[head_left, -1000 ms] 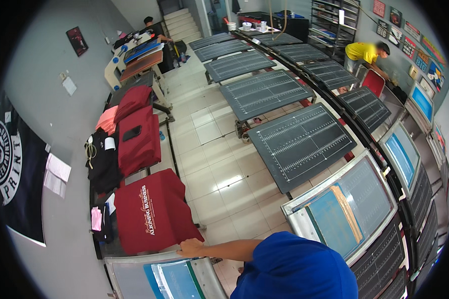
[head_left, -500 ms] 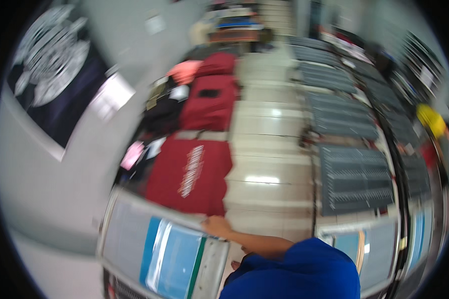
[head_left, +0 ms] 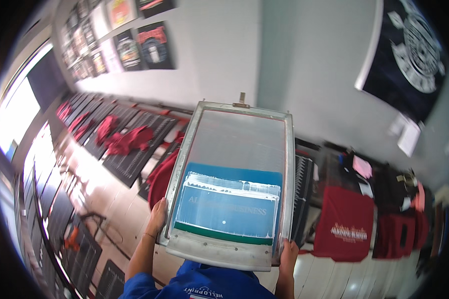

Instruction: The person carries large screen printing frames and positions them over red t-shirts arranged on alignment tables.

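1. A garment screen-printing workshop: a metal-framed printing screen with a blue stencil patch (head_left: 233, 189) fills the middle of the view, gripped at its lower corners by the left hand (head_left: 158, 217) and the right hand (head_left: 288, 252).
2. Long rows of dark flat printing boards (head_left: 129, 149) line the tiled floor, several draped with loose red shirts (head_left: 127, 139).
3. A red T-shirt with a pale chest print (head_left: 346, 226) lies spread on a board at right.
4. Printed dark T-shirts pinned up as samples (head_left: 157, 45) cover the grey wall.

left hand (head_left: 158, 217) | right hand (head_left: 287, 253) | both hold printing screen frame (head_left: 233, 184) | level
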The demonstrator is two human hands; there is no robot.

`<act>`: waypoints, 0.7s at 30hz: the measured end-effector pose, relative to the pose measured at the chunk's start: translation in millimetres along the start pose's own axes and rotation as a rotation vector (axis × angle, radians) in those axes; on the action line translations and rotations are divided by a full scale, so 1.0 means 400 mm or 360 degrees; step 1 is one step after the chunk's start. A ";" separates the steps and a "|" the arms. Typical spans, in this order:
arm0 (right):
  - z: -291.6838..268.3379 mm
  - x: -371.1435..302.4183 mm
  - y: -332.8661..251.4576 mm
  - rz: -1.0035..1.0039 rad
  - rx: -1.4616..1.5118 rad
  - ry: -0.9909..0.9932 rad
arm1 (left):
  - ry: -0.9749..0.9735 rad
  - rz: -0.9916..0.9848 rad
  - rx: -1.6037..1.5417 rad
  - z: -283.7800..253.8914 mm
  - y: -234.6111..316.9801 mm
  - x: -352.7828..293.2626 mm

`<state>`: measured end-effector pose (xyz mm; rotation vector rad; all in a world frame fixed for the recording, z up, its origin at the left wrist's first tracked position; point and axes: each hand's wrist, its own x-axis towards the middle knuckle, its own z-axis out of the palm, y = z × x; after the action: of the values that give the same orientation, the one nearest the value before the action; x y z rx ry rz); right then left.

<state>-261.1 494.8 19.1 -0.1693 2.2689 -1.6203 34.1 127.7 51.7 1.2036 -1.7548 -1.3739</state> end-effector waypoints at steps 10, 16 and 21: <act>0.567 -0.017 -0.292 -0.0096 0.0112 -0.0607 | 0.0716 -0.0337 -0.0048 -0.526 -0.106 -0.046; 1.038 -0.098 -0.463 -0.0065 0.0037 -0.0820 | 0.0906 -0.0397 -0.0148 -0.889 -0.190 0.026; 1.432 -0.208 -0.584 -0.0133 0.0000 -0.1056 | 0.0889 -0.0344 -0.0393 -1.193 -0.266 0.084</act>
<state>-9.5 -71.9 90.2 -0.6959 1.7625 -1.3333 464.0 -105.2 83.6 1.4873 -1.0643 -1.1743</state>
